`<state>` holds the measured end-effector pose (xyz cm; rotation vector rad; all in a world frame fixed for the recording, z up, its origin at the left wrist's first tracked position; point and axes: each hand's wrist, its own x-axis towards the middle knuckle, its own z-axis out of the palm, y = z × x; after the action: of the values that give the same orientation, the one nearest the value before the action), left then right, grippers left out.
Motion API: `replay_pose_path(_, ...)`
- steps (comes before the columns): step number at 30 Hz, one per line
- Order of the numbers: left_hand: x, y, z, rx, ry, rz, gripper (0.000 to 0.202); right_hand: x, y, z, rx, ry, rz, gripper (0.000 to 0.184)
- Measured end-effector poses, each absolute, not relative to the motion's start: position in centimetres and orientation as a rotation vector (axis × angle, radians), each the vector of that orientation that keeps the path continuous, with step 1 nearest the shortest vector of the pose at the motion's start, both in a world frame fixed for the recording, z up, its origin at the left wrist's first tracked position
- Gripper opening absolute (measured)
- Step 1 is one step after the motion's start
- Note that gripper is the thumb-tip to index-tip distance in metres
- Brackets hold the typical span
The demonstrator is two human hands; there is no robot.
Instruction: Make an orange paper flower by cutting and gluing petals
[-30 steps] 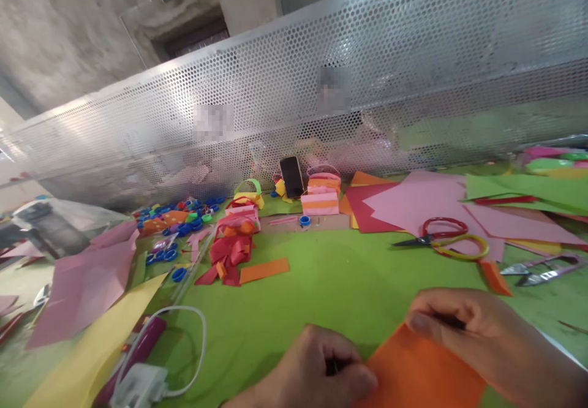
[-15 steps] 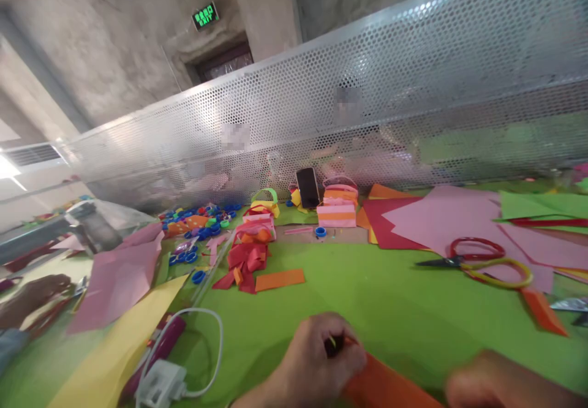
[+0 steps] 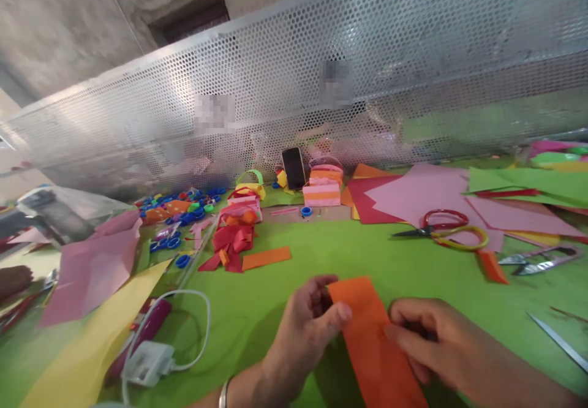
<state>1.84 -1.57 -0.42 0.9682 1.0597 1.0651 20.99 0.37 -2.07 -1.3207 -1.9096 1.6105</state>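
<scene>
Paper strip [image 3: 369,342] is slanting from eleven to five o'clock, left hand [image 3: 305,328] pinching its nine-o'clock edge, right hand [image 3: 434,337] its three-o'clock.

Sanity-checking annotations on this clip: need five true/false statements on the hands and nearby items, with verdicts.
1. The left hand and right hand both touch the same orange paper. True.
2. That orange paper is crumpled into a ball. False: it is a long strip.
3. The scissors lie to the right of the phone in the view. True.
4. The phone lies flat. False: it stands on end, tilted.
5. The left hand's wrist is bare. False: it wears a silver bracelet.
</scene>
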Motion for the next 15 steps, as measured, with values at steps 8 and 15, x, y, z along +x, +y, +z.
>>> replay_pose_path(8,2.13,-1.84,-0.83,1.062,1.259,0.894,0.062,20.64,0.07,-2.62,-1.215,-1.659,1.639,0.037)
replay_pose_path(15,2.20,-2.11,-0.98,0.976,1.081,0.828,0.052,20.38,0.36,-2.74,-1.061,-1.460,1.781,0.031)
